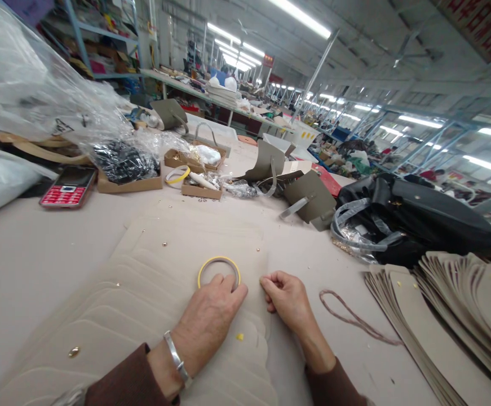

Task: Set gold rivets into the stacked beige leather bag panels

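My left hand point(213, 307), a silver bracelet at its wrist, grips a roll of yellow tape point(203, 269) by its near side. It rests over overlapping beige panels point(144, 304) that carry small gold-coloured studs point(74, 352). Just below that hand a small yellow tape piece point(239, 337) sticks to a panel. Beside the panels' right edge, my right hand point(285, 296) is closed in a pinch, thumb against forefinger. Whatever lies between those fingertips is too small to make out. A loop of brown cord point(355, 318) lies on the table right of this hand.
Fanned stacks of beige strips point(414, 316) and black bags point(423, 214) stand at the right. Farther back are a red phone point(67, 189), cardboard boxes point(131, 185), a second tape roll point(177, 175) and olive-grey panels point(310, 197). Clear plastic wrapping point(38, 84) bulges at the left.
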A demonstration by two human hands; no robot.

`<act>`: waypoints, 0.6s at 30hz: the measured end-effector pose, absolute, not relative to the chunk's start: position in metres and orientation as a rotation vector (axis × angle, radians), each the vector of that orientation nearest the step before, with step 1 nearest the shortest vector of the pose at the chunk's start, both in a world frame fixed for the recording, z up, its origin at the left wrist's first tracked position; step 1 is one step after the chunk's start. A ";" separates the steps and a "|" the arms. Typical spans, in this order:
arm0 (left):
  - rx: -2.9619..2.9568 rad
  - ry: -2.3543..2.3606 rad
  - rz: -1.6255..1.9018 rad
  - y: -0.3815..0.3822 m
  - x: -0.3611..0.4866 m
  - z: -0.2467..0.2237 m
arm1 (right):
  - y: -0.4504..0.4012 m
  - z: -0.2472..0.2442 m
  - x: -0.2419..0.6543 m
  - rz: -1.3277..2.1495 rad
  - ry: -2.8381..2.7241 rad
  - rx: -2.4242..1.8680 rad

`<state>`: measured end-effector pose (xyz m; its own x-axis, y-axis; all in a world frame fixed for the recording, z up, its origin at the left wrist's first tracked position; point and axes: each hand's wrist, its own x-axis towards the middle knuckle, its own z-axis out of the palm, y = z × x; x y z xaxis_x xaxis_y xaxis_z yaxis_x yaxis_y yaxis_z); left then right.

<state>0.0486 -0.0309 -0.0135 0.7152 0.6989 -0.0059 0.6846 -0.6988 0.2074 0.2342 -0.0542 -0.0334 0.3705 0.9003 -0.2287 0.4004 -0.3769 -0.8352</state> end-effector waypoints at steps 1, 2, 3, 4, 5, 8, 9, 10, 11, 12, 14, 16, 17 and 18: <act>2.726 1.109 0.117 -0.031 0.048 -0.014 | -0.053 -0.032 0.234 0.928 -1.125 -1.958; 2.726 1.107 0.126 -0.031 0.048 -0.014 | -0.052 -0.031 0.234 0.939 -1.118 -1.966; 2.727 1.105 0.135 -0.031 0.047 -0.015 | -0.051 -0.031 0.235 0.952 -1.096 -1.971; 2.730 1.101 0.144 -0.031 0.047 -0.015 | -0.051 -0.030 0.237 0.963 -1.062 -1.971; 2.733 1.098 0.154 -0.031 0.046 -0.016 | -0.052 -0.030 0.239 0.976 -1.023 -1.962; 2.748 1.095 0.195 -0.030 0.046 -0.018 | -0.057 -0.031 0.246 1.069 -0.954 -1.878; 2.752 1.098 0.204 -0.030 0.046 -0.018 | -0.059 -0.032 0.248 1.090 -0.961 -1.841; 2.756 1.101 0.211 -0.030 0.046 -0.018 | -0.061 -0.033 0.249 1.097 -0.978 -1.810; 2.759 1.101 0.217 -0.029 0.046 -0.018 | -0.063 -0.033 0.248 1.085 -0.997 -1.796; 2.762 1.100 0.224 -0.029 0.046 -0.018 | -0.064 -0.034 0.247 1.055 -1.016 -1.798; 2.765 1.094 0.240 -0.029 0.046 -0.019 | -0.065 -0.035 0.243 0.962 -1.066 -1.841; 2.769 1.087 0.256 -0.029 0.045 -0.020 | -0.062 -0.036 0.238 0.850 -1.161 -1.903; 2.770 1.085 0.264 -0.030 0.045 -0.020 | -0.061 -0.036 0.237 0.794 -1.217 -1.927; 2.770 1.081 0.268 -0.030 0.045 -0.019 | -0.059 -0.036 0.235 0.745 -1.272 -1.939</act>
<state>0.0450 -0.0303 -0.0188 0.7233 0.6818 0.1090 0.6540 -0.7272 0.2087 0.2354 -0.0594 -0.0359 0.3548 0.9306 -0.0902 0.5334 -0.2807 -0.7979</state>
